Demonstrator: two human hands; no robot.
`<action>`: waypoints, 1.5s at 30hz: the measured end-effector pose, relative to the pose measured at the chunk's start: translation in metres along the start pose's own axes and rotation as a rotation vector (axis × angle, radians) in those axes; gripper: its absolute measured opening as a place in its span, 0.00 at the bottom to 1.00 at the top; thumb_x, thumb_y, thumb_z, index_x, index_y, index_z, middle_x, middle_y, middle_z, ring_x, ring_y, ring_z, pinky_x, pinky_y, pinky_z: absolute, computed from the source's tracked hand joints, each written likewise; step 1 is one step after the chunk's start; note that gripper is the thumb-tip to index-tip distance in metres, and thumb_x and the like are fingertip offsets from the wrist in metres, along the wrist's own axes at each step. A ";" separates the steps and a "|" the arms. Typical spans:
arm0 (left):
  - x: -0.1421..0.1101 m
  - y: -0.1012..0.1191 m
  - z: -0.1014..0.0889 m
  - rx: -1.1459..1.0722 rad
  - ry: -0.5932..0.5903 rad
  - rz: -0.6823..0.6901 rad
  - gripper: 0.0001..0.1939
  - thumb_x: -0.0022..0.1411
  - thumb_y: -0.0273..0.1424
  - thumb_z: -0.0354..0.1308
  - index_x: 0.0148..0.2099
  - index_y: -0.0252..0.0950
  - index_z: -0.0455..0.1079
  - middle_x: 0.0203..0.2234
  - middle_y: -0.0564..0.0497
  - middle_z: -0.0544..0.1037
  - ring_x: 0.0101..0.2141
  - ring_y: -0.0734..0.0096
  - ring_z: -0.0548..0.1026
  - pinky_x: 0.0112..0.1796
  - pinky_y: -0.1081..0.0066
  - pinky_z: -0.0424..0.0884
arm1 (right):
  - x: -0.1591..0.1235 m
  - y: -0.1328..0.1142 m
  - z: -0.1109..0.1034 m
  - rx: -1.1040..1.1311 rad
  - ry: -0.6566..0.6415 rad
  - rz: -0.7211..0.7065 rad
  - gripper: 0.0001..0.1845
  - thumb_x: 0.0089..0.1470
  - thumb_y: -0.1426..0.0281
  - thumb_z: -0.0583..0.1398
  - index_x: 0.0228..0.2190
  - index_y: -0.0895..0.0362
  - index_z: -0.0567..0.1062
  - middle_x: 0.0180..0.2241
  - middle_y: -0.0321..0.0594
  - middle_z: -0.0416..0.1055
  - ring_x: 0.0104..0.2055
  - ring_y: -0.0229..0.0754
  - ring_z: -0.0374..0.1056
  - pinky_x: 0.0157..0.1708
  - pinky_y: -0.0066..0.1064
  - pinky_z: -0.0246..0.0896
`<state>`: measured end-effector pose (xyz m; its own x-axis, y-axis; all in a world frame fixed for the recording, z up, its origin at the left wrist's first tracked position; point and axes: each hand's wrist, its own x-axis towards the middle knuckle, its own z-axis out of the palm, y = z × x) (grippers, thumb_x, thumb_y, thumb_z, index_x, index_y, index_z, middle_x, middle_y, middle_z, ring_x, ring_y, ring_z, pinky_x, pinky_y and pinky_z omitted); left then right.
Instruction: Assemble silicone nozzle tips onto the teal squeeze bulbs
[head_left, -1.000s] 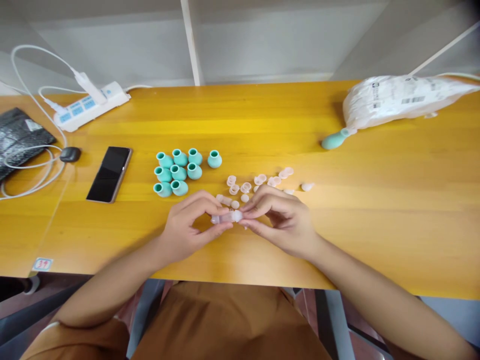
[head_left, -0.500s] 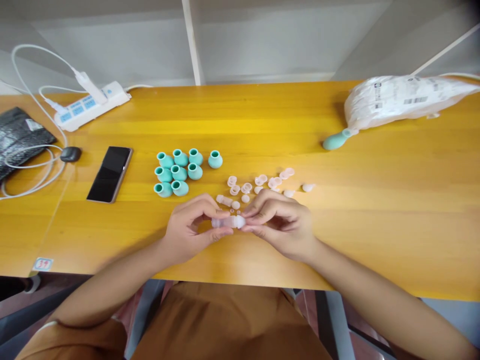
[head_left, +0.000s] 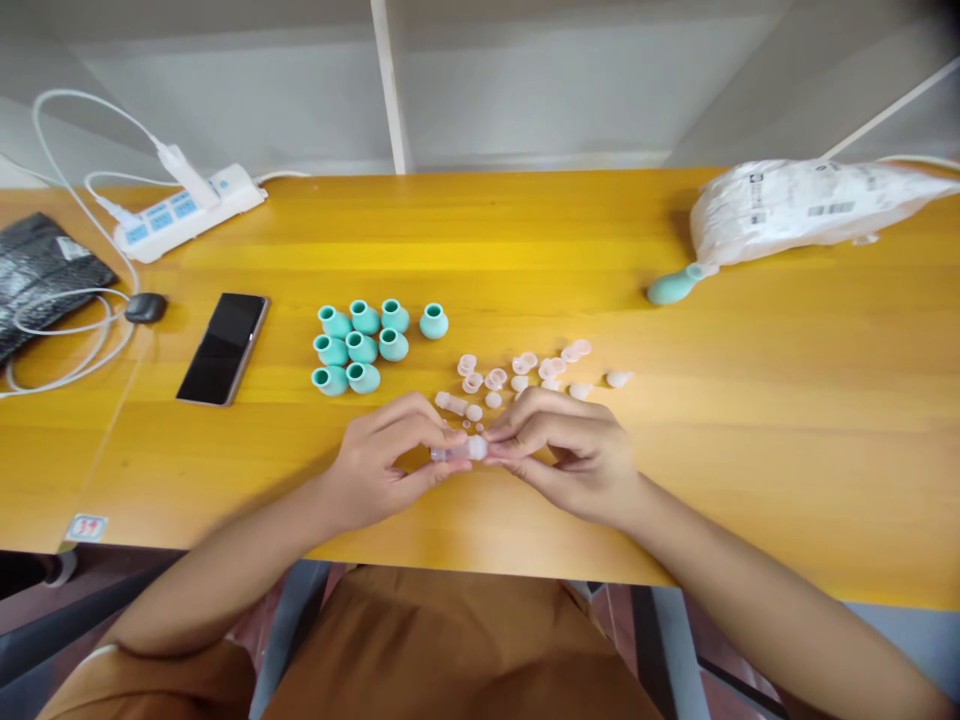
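Note:
Between thumb and fingers, my left hand [head_left: 390,455] pinches a small clear plastic tube [head_left: 455,453] that lies sideways. At the tube's right end, my right hand [head_left: 570,445] grips a whitish tip [head_left: 477,448]; the fingertips partly hide it. Just beyond the hands lies another clear tube [head_left: 451,403], beside small whitish round pieces [head_left: 474,412]. Several translucent pink ring-like caps [head_left: 496,379] are scattered behind my right hand. Small whitish pointed tips [head_left: 619,379] lie farther right. Several teal rubber bulbs [head_left: 362,347] stand with their mouths up, left of the caps.
A phone [head_left: 223,349] lies on the wooden table [head_left: 787,450] at left, near a white power strip [head_left: 191,213] with cables. A black packet [head_left: 45,280] is at far left. At back right lies a white plastic bag [head_left: 802,210] with a teal bulb [head_left: 673,285] at its mouth.
Both hands keep hold of the tube and its tip, which have moved slightly nearer me. The left fingers now sit closer to the tip. The view has shifted a little.

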<state>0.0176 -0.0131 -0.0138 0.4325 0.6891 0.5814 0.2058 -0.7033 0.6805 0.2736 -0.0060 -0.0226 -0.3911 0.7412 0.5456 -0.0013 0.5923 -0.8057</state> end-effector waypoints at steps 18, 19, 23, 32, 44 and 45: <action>-0.007 0.001 0.006 -0.034 0.038 -0.098 0.12 0.71 0.32 0.75 0.51 0.38 0.77 0.35 0.50 0.84 0.31 0.72 0.83 0.32 0.75 0.81 | 0.005 -0.003 0.007 0.032 -0.082 -0.011 0.14 0.68 0.77 0.70 0.52 0.53 0.82 0.48 0.45 0.84 0.53 0.44 0.82 0.54 0.38 0.82; -0.007 0.000 0.004 -0.019 0.015 -0.108 0.12 0.73 0.33 0.74 0.52 0.38 0.76 0.36 0.50 0.84 0.32 0.72 0.84 0.33 0.75 0.82 | 0.004 -0.003 0.008 0.038 -0.100 -0.011 0.15 0.68 0.77 0.70 0.54 0.53 0.82 0.49 0.45 0.84 0.53 0.44 0.82 0.55 0.38 0.81; -0.002 -0.002 -0.011 0.143 -0.111 -0.019 0.20 0.74 0.36 0.72 0.61 0.38 0.71 0.44 0.46 0.85 0.40 0.65 0.85 0.41 0.67 0.83 | 0.000 0.000 0.009 0.090 -0.023 0.078 0.14 0.69 0.74 0.71 0.53 0.49 0.85 0.47 0.42 0.86 0.50 0.44 0.83 0.52 0.38 0.82; 0.018 -0.013 -0.057 0.969 -0.035 -0.040 0.14 0.65 0.23 0.60 0.53 0.36 0.74 0.44 0.41 0.80 0.46 0.44 0.78 0.49 0.49 0.75 | 0.005 0.008 0.001 0.375 0.350 0.355 0.06 0.68 0.63 0.73 0.47 0.46 0.87 0.40 0.38 0.83 0.37 0.40 0.81 0.40 0.34 0.82; 0.008 -0.011 -0.052 1.264 -0.160 -0.209 0.10 0.62 0.28 0.59 0.45 0.35 0.76 0.38 0.38 0.79 0.42 0.39 0.72 0.40 0.50 0.67 | 0.002 -0.001 0.005 0.249 0.257 0.194 0.06 0.73 0.65 0.67 0.48 0.49 0.86 0.42 0.42 0.79 0.40 0.43 0.76 0.36 0.35 0.78; 0.008 -0.012 -0.052 1.275 -0.172 -0.211 0.10 0.63 0.28 0.59 0.46 0.35 0.76 0.37 0.38 0.79 0.42 0.39 0.73 0.39 0.50 0.67 | 0.002 -0.001 0.005 0.244 0.250 0.182 0.07 0.73 0.65 0.67 0.49 0.49 0.86 0.42 0.43 0.79 0.41 0.44 0.76 0.36 0.35 0.79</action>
<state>-0.0270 0.0093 0.0060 0.3762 0.8418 0.3870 0.9253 -0.3196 -0.2041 0.2682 -0.0068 -0.0220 -0.1693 0.8992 0.4035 -0.1832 0.3736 -0.9093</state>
